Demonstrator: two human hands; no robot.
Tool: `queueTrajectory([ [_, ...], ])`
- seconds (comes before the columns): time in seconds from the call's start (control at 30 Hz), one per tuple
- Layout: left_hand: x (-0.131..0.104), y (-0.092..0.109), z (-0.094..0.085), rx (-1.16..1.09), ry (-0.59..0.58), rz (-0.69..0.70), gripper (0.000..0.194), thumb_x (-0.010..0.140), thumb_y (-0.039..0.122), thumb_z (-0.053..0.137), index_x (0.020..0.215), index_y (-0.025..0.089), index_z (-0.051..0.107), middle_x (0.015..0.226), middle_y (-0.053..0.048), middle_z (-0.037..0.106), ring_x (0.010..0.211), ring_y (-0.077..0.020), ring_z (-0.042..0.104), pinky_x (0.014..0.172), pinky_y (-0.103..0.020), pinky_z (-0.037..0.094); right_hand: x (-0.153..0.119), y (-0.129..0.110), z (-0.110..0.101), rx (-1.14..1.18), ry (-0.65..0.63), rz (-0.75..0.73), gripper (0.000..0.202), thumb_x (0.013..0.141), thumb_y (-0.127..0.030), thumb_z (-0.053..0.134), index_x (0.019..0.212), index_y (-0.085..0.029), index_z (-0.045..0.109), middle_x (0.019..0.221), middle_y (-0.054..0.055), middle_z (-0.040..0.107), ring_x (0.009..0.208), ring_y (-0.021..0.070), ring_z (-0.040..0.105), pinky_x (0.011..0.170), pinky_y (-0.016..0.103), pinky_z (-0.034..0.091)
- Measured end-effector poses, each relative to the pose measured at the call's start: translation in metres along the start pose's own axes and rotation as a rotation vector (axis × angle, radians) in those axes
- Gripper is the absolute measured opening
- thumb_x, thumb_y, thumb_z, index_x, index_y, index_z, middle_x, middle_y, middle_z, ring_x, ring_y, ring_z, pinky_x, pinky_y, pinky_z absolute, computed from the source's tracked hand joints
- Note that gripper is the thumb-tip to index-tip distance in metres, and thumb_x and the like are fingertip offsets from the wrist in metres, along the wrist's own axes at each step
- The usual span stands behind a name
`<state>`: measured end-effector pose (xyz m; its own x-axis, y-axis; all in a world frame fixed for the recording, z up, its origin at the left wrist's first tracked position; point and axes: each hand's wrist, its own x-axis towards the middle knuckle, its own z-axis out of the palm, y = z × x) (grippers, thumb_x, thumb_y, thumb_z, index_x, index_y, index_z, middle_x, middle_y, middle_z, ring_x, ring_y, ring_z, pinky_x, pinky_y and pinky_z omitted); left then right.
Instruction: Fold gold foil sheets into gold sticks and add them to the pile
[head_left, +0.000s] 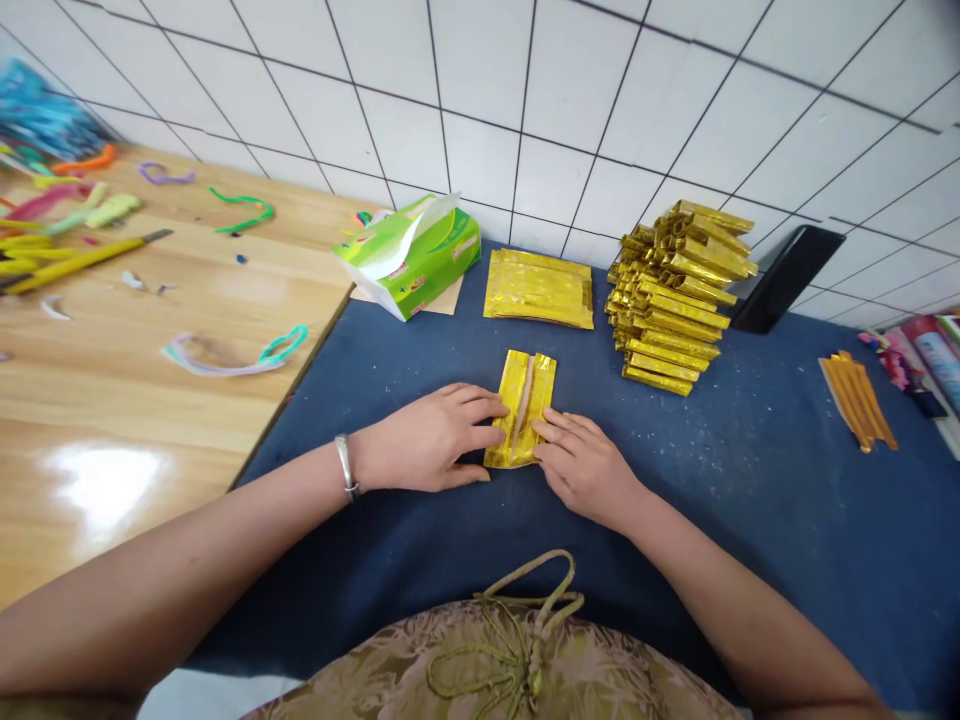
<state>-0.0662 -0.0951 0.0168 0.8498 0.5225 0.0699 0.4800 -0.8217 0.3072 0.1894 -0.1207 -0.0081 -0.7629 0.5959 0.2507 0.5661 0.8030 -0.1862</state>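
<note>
The gold foil piece [511,385] lay between the hands on the blue work surface [420,560], its long axis running away from the body, the top leaning slightly right; neither hand was clearly nearer. The left hand [427,440], palm down and unclenched, rested fingertips on its left side; the right hand [589,465] angled inward, curled fingers touching the right edge, any pinch impossible to tell

A craft workspace, shown by the papers [538,289] and wire scraps [241,212].
</note>
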Motion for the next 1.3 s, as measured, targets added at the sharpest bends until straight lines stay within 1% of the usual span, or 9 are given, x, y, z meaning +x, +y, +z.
queueTrajectory([
  [0.17,-0.002,0.002,0.005,0.038,0.037,0.008,0.023,0.084,0.033,0.054,0.102,0.022,0.062,0.123,-0.008,0.056,0.12,-0.027,0.047,0.104,-0.048,0.033,0.0,-0.003,0.0,0.065,0.01,0.064,0.019,0.086,-0.016,0.047,0.096,-0.019,0.064,0.12,0.009,0.062,0.124,0.0228,0.047,0.104,0.044,0.038],
  [0.43,-0.002,0.004,0.008,0.052,0.056,-0.017,0.018,0.084,0.021,0.05,0.099,0.02,0.06,0.116,-0.005,0.061,0.12,-0.0236,0.048,0.107,-0.044,0.031,0.001,-0.004,0.003,0.099,0.029,0.122,0.016,0.087,-0.018,0.048,0.095,-0.019,0.062,0.118,0.008,0.063,0.122,0.0225,0.05,0.104,0.044,0.039],
  [0.6,-0.001,0.004,0.008,0.015,0.071,-0.051,0.019,0.083,0.025,0.053,0.1,0.02,0.06,0.111,-0.006,0.063,0.119,-0.0237,0.049,0.106,-0.044,0.032,0.002,-0.004,0.005,0.156,0.077,0.165,0.014,0.086,-0.018,0.049,0.092,-0.019,0.061,0.116,0.008,0.064,0.12,0.022,0.052,0.102,0.043,0.04],
  [0.7,-0.001,0.004,0.009,0.0,0.078,-0.072,0.018,0.086,0.027,0.051,0.1,0.02,0.06,0.11,-0.005,0.063,0.117,-0.0228,0.05,0.105,-0.043,0.033,0.003,-0.004,0.005,0.18,0.094,0.183,0.013,0.086,-0.018,0.05,0.091,-0.019,0.061,0.114,0.008,0.065,0.118,0.0217,0.053,0.1,0.042,0.041],
  [0.8,-0.001,0.002,0.011,-0.009,0.095,-0.075,0.018,0.088,0.025,0.048,0.1,0.02,0.06,0.11,-0.005,0.063,0.115,-0.021,0.051,0.103,-0.041,0.033,0.003,-0.004,0.004,0.17,0.065,0.175,0.012,0.084,-0.018,0.051,0.091,-0.019,0.062,0.116,0.009,0.063,0.119,0.023,0.051,0.1,0.044,0.04],
  [0.9,-0.001,0.002,0.011,0.004,0.084,-0.051,0.017,0.087,0.024,0.049,0.099,0.021,0.061,0.112,-0.004,0.062,0.116,-0.0215,0.05,0.104,-0.041,0.033,0.003,-0.003,0.003,0.153,0.035,0.15,0.015,0.083,-0.02,0.054,0.096,-0.019,0.062,0.118,0.009,0.062,0.122,0.0242,0.049,0.101,0.045,0.04],
  [1.03,0.0,0.006,0.011,0.036,0.092,-0.039,0.016,0.086,0.025,0.051,0.098,0.021,0.061,0.114,-0.005,0.06,0.118,-0.0232,0.048,0.104,-0.044,0.032,0.001,-0.002,0.004,0.133,0.054,0.119,0.02,0.084,-0.021,0.054,0.101,-0.021,0.062,0.117,0.008,0.063,0.122,0.0235,0.048,0.1,0.044,0.04],
  [1.17,0.001,0.013,0.015,0.049,0.102,-0.087,0.017,0.086,0.026,0.051,0.099,0.021,0.061,0.112,-0.006,0.059,0.117,-0.024,0.049,0.105,-0.047,0.031,0.001,-0.003,0.006,0.078,0.052,0.103,0.022,0.086,-0.021,0.051,0.106,-0.021,0.062,0.12,0.008,0.061,0.123,0.0237,0.047,0.101,0.044,0.039],
  [1.3,0.003,0.018,0.022,0.057,0.11,-0.133,0.018,0.089,0.026,0.047,0.098,0.021,0.061,0.11,-0.008,0.058,0.119,-0.0255,0.047,0.105,-0.051,0.03,0.004,-0.008,0.005,0.023,0.035,0.101,0.022,0.088,-0.022,0.05,0.106,-0.021,0.062,0.12,0.009,0.06,0.123,0.0251,0.046,0.101,0.045,0.038],
])
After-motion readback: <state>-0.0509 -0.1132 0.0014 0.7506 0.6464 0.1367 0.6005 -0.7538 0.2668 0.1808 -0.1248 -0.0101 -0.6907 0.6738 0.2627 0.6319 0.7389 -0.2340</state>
